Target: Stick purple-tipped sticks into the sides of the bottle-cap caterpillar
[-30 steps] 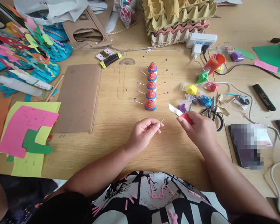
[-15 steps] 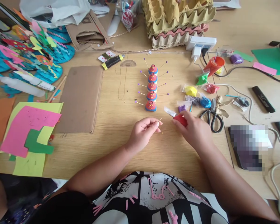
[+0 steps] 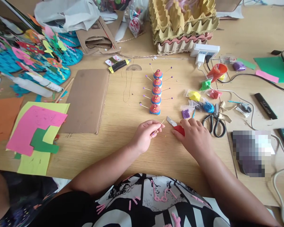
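My left hand (image 3: 145,135) pinches a thin toothpick (image 3: 162,122) with a small purple ball at its lower end. My right hand (image 3: 196,136) is closed around the red handle of a utility knife (image 3: 179,128), low over the table, its blade pointing toward the left hand. Beyond the hands stands a row of several red-and-blue figures (image 3: 154,109) with yellow smiling faces. Purple-tipped toothpicks stick out from their sides; the nearest figure shows one on its left only.
Black-handled scissors (image 3: 216,121) and bags of coloured clay (image 3: 194,95) lie to the right. A cardboard sheet (image 3: 85,101) and foam sheets (image 3: 38,126) are on the left. Egg trays (image 3: 182,44) and a power strip (image 3: 204,50) stand at the back.
My right hand has tilted down with the knife, lowering it toward the table. My left hand has turned slightly, and the toothpick's purple end now shows. The whole view has shifted a little.
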The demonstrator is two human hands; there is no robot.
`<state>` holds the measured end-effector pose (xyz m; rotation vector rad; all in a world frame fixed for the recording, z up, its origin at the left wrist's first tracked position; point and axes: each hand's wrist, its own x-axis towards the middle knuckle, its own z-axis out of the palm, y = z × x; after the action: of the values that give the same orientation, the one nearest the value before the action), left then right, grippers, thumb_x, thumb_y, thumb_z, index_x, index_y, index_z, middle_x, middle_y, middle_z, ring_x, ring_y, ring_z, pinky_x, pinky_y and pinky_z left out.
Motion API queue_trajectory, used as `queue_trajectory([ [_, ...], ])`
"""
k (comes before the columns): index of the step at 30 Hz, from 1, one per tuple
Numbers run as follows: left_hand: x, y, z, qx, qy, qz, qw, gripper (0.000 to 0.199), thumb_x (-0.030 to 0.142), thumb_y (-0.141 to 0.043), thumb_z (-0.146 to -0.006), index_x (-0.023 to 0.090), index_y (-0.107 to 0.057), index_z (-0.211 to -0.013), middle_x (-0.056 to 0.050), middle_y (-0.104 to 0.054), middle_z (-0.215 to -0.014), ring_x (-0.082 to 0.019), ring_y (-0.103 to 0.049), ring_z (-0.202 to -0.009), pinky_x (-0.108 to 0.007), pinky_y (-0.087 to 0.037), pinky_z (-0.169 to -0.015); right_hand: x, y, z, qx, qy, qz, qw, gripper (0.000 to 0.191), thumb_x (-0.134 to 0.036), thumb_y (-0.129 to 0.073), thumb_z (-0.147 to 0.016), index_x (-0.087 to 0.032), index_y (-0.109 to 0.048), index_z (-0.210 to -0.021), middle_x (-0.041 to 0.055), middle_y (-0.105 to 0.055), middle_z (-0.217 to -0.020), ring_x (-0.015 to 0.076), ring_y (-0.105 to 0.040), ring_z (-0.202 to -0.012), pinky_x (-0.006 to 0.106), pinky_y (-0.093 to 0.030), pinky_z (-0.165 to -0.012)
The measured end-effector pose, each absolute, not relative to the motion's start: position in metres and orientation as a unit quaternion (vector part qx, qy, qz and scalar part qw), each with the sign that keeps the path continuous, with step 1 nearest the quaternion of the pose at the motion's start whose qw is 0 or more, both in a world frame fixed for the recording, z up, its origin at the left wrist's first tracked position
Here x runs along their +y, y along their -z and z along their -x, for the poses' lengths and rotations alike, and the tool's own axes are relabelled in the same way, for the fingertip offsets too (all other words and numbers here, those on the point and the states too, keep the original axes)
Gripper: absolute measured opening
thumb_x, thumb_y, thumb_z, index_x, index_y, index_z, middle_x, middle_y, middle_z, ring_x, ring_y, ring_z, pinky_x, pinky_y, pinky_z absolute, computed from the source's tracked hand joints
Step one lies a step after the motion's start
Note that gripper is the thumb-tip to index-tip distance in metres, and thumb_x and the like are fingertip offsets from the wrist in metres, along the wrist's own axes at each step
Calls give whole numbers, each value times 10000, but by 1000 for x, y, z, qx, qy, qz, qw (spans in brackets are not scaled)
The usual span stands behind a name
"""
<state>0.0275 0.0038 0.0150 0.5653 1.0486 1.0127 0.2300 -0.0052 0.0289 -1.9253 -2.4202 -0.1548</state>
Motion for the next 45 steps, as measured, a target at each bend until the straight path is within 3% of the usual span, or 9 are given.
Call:
queue_trajectory([
  [4, 3, -18, -29, 469, -427, -254, 730, 167, 312, -766, -661, 148, -743, -682, -33, -658, -653, -68, -443, -574, -221, -259, -528, -7, -32, -226, -862, 75, 475, 159, 388, -265, -606, -1009, -251, -562, -1395, 84, -718, -1170, 236, -630, -1032, 354, -452, -843],
  [7, 2, -17, -31, 470, -403, -286, 731, 162, 314, -751, -670, 153, -739, -672, -11, -634, -614, -71, -453, -571, -229, -266, -536, -12, -32, -221, -891, 93, 389, 215, 387, -152, -594, -998, -252, -591, -1372, 52, -736, -1101, 203, -615, -1003, 335, -438, -855],
  [13, -1, -11, -29, 461, -370, -366, 719, 198, 344, -724, -751, 162, -710, -672, -9, -637, -650, -87, -484, -601, -237, -288, -535, -15, -27, -219, -880, 44, 428, 201, 238, -201, -566, -1009, -270, -728, -1168, 54, -738, -920, 205, -604, -878, 340, -427, -764],
  [17, 8, -16, -22, 459, -387, -387, 700, 329, 485, -678, -851, 168, -765, -842, -58, -698, -798, -113, -535, -670, -224, -296, -512, -5, -17, -219, -813, -145, 464, 321, 173, -238, -573, -994, -236, -746, -1005, 70, -742, -885, 196, -651, -828, 350, -503, -786],
  [23, 22, -46, 2, 484, -501, -379, 610, 187, 370, -718, -826, 184, -729, -848, -30, -649, -791, -91, -488, -651, -216, -288, -505, 0, -7, -214, -614, -418, 512, 432, 140, -369, -707, -919, -229, -716, -914, 37, -730, -839, 159, -634, -706, 311, -504, -653],
  [27, 22, -59, 27, 517, -395, -540, 534, 162, 357, -666, -888, 206, -725, -884, -21, -687, -833, -113, -538, -676, -245, -386, -585, 4, -11, -213, -493, -527, 501, 478, 235, -449, -758, -869, -220, -706, -879, 42, -731, -826, 162, -650, -731, 314, -527, -675],
  [32, 37, -39, 53, 597, -177, -705, 341, 42, 230, -731, -773, 216, -720, -812, -34, -734, -861, -188, -624, -758, -310, -442, -673, 27, -26, -210, -355, -595, 499, 520, 272, -419, -799, -781, -222, -612, -787, -4, -655, -790, 109, -569, -653, 259, -504, -620],
  [39, 72, 5, 55, 581, -303, -715, 243, 384, 294, -874, -704, 206, -718, -1045, -77, -750, -1064, -259, -647, -1039, -397, -474, -971, 33, -20, -166, -269, -645, 486, 525, 285, -439, -759, -734, -230, -577, -800, -29, -517, -728, 101, -477, -616, 219, -419, -545],
  [45, 86, 6, 45, 560, -296, -741, 224, 465, 343, -917, -677, 230, -723, -1084, -73, -726, -1106, -277, -603, -1089, -396, -454, -984, 38, 5, -173, -408, -552, 508, 520, 283, -468, -741, -779, -226, -597, -806, 8, -645, -854, 122, -537, -697, 257, -462, -648],
])
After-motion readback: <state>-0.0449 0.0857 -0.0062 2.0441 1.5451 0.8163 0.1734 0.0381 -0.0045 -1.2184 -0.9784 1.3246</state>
